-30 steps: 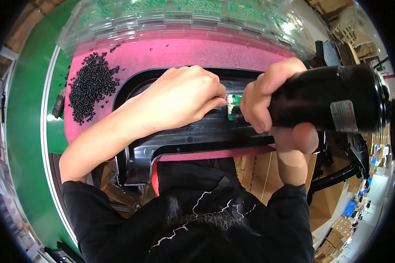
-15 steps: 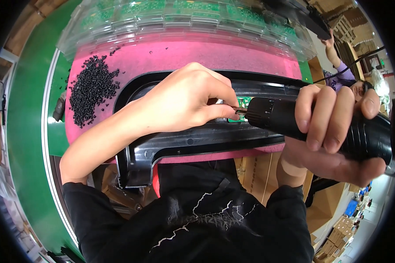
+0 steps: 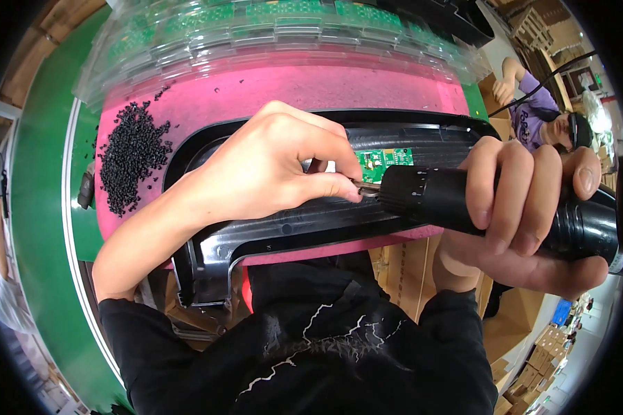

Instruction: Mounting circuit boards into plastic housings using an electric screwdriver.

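My right hand (image 3: 526, 200) wraps round a thick black electric screwdriver (image 3: 429, 194), which lies nearly level and points left. Thumb and forefinger of my left hand (image 3: 284, 162) are pinched together at the end of its metal bit (image 3: 369, 188). Any small piece between those fingertips is hidden. Below both hands lies a long black plastic housing (image 3: 256, 242), hollow side up. A green circuit board (image 3: 387, 159) sits inside it, partly covered by the screwdriver and my left fingers. A heap of small black screws (image 3: 133, 155) is spread to the left of the housing.
Clear plastic trays (image 3: 256, 41) holding green circuit boards are stacked along the far side of the pink mat (image 3: 214, 93). The green tabletop (image 3: 38, 207) extends left. At the right, a person in a purple shirt (image 3: 533, 117) is nearby. Cardboard boxes (image 3: 408, 277) stand below the table.
My left fingertips and the bit have shifted slightly left and down, uncovering more of the circuit board. The view has shifted a little. The person at the right shows more fully.
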### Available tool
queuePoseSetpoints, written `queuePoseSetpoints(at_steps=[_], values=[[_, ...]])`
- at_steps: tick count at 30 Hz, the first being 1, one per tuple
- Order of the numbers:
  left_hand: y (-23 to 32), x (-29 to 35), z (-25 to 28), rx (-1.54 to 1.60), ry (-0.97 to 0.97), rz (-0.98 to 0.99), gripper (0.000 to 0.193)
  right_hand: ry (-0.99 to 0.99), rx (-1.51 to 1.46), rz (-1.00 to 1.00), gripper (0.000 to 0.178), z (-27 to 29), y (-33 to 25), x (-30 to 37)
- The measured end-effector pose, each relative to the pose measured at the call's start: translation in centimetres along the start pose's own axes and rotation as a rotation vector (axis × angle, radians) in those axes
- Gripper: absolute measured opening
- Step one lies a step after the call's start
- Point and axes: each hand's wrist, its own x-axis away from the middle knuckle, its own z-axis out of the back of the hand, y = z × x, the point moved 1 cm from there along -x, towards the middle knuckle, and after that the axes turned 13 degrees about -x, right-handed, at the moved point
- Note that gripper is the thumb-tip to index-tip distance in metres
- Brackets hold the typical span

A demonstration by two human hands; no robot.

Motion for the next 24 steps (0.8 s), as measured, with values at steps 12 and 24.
queuePoseSetpoints(at_steps=[12, 24], values=[[0.1, -0.5, -0.2, 0.007, 0.013, -0.004, 0.015, 0.041, 0.0, 0.039, 0.049, 0.4, -0.3, 0.1], [-1.1, -0.4, -0.8, -0.434, -0.185, 0.16, 0.048, 0.182, 0.459, -0.144, 0.06, 5.6, -3.0, 1.0]])
